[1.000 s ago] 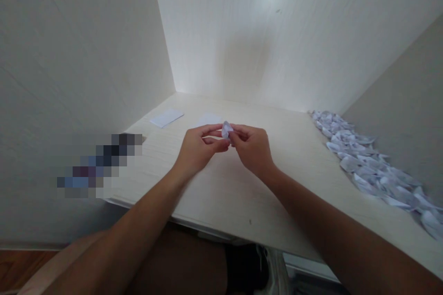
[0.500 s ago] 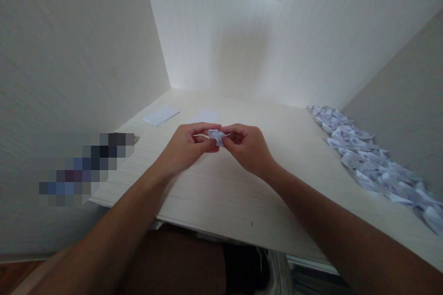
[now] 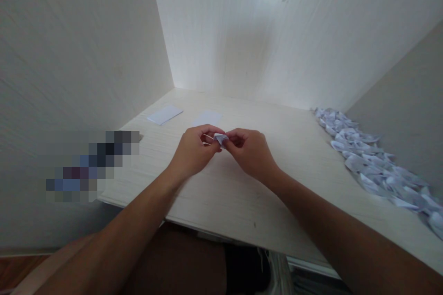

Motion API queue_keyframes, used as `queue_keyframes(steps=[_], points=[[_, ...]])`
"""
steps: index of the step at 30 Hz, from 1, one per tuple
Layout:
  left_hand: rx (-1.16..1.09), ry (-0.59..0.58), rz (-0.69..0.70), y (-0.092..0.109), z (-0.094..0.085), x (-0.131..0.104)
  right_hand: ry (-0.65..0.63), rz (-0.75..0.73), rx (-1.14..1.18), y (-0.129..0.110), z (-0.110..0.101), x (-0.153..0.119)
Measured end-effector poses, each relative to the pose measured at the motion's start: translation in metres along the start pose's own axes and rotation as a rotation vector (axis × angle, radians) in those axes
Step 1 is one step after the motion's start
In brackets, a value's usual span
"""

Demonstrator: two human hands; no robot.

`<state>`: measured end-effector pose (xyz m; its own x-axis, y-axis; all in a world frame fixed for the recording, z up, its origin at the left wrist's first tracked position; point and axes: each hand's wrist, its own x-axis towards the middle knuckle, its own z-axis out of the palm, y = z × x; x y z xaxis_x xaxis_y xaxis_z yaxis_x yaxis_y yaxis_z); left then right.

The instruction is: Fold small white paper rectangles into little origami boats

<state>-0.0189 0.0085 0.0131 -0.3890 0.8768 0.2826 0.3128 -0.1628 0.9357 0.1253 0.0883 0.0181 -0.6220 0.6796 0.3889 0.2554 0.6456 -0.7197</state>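
Observation:
Between my two hands is a small folded piece of white paper (image 3: 220, 138), held just above the table. My left hand (image 3: 200, 147) pinches its left side with thumb and fingertips. From the right, my right hand (image 3: 245, 148) grips the other side, thumb toward me. The fingers hide part of the folds. Beyond my left hand lies a flat white sheet (image 3: 208, 117). Farther left is a white paper stack or folded sheet (image 3: 164, 114).
Many folded white paper pieces (image 3: 367, 156) lie in a long heap along the right wall. Pale panels enclose the white table (image 3: 221, 198) at the back and sides. At the left edge is a pixelated patch (image 3: 100, 161). My legs are below the front edge.
The folded paper has turned and now shows a pointed, creased face. Both hands stay on it and sit slightly farther right and lower in view; the whole scene has shifted a little right.

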Motion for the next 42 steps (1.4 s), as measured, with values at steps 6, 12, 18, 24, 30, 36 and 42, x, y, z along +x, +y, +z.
queue_keyframes(steps=[6, 12, 18, 24, 30, 36, 42], points=[[0.084, 0.026, 0.000, -0.004, 0.002, -0.001, -0.028, -0.171, -0.370, -0.005, -0.003, -0.002], [0.044, 0.058, 0.016, -0.007, 0.004, -0.001, -0.057, -0.198, -0.539, -0.008, 0.000, -0.006], [0.005, -0.021, 0.017, -0.010, 0.002, -0.001, -0.067, -0.124, -0.460, -0.010, -0.001, -0.007], [-0.252, 0.007, -0.210, -0.001, -0.001, 0.000, -0.080, -0.217, -0.180, 0.000, -0.006, -0.001], [-0.369, -0.051, -0.328, 0.000, -0.009, 0.002, -0.146, -0.440, -0.142, 0.013, -0.006, 0.005], [-0.020, -0.128, 0.027, 0.000, -0.025, 0.002, -0.115, -0.440, -0.167, 0.015, -0.009, 0.007], [0.348, -0.275, 0.312, 0.005, -0.050, -0.002, -0.158, -0.440, -0.055, 0.020, -0.006, 0.007]])
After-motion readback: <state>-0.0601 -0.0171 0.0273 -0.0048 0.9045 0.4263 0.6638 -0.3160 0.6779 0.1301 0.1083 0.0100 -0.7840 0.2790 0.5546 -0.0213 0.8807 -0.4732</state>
